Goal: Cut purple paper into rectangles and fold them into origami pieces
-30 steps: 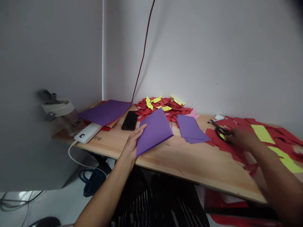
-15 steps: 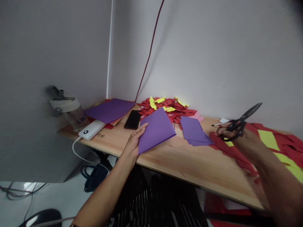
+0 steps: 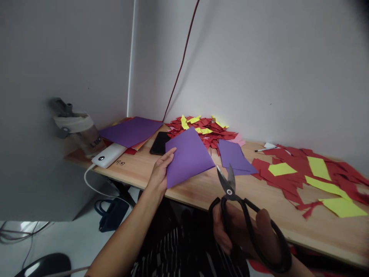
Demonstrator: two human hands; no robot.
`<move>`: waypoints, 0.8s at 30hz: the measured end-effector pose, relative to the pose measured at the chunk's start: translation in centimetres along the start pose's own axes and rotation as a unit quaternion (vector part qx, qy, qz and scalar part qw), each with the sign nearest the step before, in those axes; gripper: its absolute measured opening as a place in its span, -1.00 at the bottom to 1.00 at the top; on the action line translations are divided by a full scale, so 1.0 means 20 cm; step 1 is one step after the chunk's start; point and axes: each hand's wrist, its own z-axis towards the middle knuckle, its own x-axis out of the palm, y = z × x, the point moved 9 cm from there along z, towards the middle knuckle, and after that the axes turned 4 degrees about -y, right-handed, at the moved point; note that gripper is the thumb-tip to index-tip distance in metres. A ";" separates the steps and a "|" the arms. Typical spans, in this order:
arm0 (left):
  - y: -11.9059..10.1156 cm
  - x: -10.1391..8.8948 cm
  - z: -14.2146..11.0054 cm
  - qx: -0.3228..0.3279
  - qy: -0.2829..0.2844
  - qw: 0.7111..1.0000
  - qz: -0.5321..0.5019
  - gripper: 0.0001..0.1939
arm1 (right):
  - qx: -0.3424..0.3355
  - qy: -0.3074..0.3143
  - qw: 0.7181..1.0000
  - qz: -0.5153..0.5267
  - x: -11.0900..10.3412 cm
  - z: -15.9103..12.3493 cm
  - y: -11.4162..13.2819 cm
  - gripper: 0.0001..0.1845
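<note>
We had the counter [image 3: 201, 188] in front, loose red pieces [image 3: 288, 184] across its right side, red-yellow heap [image 3: 205, 126] at the back. Purple paper [image 3: 188, 157] was over the counter near its front edge, our left hand [image 3: 160, 169] closed on its left edge. Our right hand [image 3: 245, 231] had its fingers curled round the scissors [image 3: 229, 192], blades parted, tips near the paper's right corner. Phone [image 3: 160, 143] lay behind the left hand
</note>
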 end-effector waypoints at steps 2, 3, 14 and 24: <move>0.00 0.00 0.00 0.003 0.000 1.000 0.001 -0.48 | 0.009 0.002 1.000 0.018 0.01 0.00 -0.01 -0.11; 0.00 0.00 -0.01 0.003 0.001 1.000 0.000 -0.48 | 0.012 0.000 1.000 0.023 0.01 -0.01 -0.01 -0.11; -0.01 0.00 -0.02 0.002 -0.013 1.000 -0.011 -0.53 | 0.022 -0.014 0.999 0.029 0.04 -0.01 -0.01 -0.12; -0.01 0.01 -0.02 0.001 -0.006 1.000 -0.012 -0.52 | 0.039 -0.025 0.998 0.047 0.02 0.01 -0.04 -0.11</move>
